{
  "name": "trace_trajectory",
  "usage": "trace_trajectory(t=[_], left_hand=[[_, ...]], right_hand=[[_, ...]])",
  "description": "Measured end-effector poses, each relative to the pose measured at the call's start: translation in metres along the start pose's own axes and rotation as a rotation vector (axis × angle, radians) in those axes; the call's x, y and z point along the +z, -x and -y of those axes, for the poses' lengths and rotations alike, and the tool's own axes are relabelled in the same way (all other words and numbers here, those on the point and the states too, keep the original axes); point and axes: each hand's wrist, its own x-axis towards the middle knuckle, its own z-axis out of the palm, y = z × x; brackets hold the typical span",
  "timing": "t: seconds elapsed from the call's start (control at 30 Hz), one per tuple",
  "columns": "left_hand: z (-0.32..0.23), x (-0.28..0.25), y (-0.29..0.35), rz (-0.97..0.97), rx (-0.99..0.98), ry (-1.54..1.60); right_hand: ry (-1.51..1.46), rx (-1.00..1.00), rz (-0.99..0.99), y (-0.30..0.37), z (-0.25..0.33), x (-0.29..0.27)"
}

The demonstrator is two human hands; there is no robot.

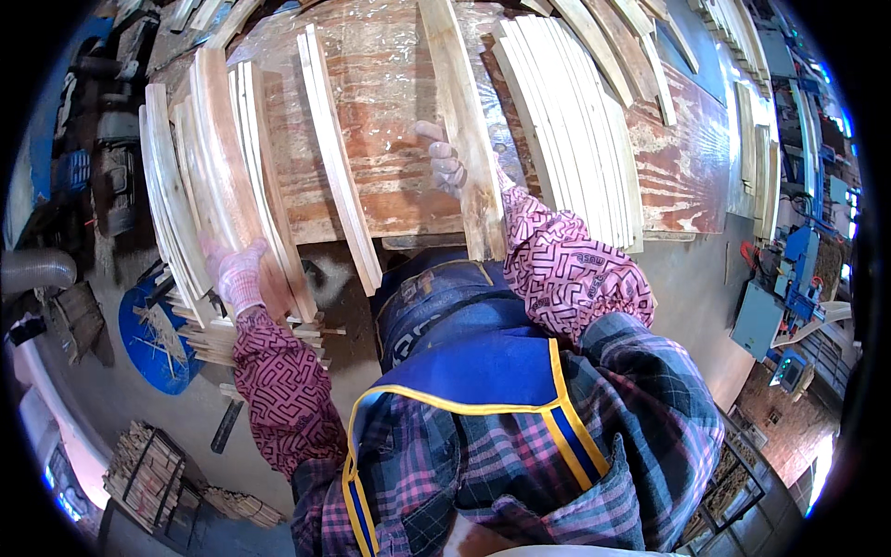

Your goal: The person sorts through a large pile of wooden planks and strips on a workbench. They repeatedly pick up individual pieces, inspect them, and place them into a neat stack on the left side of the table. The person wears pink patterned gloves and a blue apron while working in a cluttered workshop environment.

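My right hand [445, 165], in a pale glove, grips a long wooden board [467, 111] near its near end. Its fingers show at the board's left edge; the rest of the hand is hidden behind the wood. On the left, my gloved left hand [236, 271] lies over a broad, slightly brownish board [225, 153], thumb and fingers spread across it. That board rests among a group of pale strips [167, 195]. Between my hands a narrow pair of strips [336, 158] sticks out past the table's near edge.
A worn reddish plywood table [390, 74] carries the wood. To the right lies a tight row of pale strips [571, 130], with more boards [613, 42] beyond. A blue tub [153, 343] with scraps stands on the floor at left, near a rack of stacked wood [144, 473].
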Motion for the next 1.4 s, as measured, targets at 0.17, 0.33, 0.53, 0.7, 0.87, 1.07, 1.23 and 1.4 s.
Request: trace_trajectory(t=[0.17, 0.33, 0.53, 0.7, 0.87, 1.07, 1.23, 1.4], left_hand=[[0.012, 0.030, -0.013, 0.030, 0.159, -0.031], [-0.073, -0.004, 0.020, -0.361, 0.551, -0.362], [-0.227, -0.072, 0.064, -0.300, 1.773, -0.045], [-0.199, -0.048, 0.053, 0.096, 1.061, -0.001], [-0.182, 0.029, 0.078, 0.684, 0.268, 0.721], [-0.180, 0.046, 0.088, 0.511, 0.236, 0.746], [-0.145, 0.042, 0.087, 0.557, 0.252, 0.929], [-0.065, 0.031, 0.094, 0.668, 0.486, 1.366]], right_hand=[[0.290, -0.060, -0.405, 0.006, 0.001, 0.016], [0.960, 0.207, -1.060, 0.016, 0.011, 0.095], [1.853, 0.550, -0.444, 0.007, 0.086, 0.191], [2.689, -0.256, -1.053, -0.035, 0.314, 0.208], [3.163, -0.049, -1.467, -0.074, 0.443, 0.182], [2.822, 0.220, -1.573, -0.081, 0.367, 0.208], [1.772, -0.217, -1.020, -0.007, 0.264, 0.162], [2.813, -0.008, -0.532, -0.068, 0.103, 0.240]])
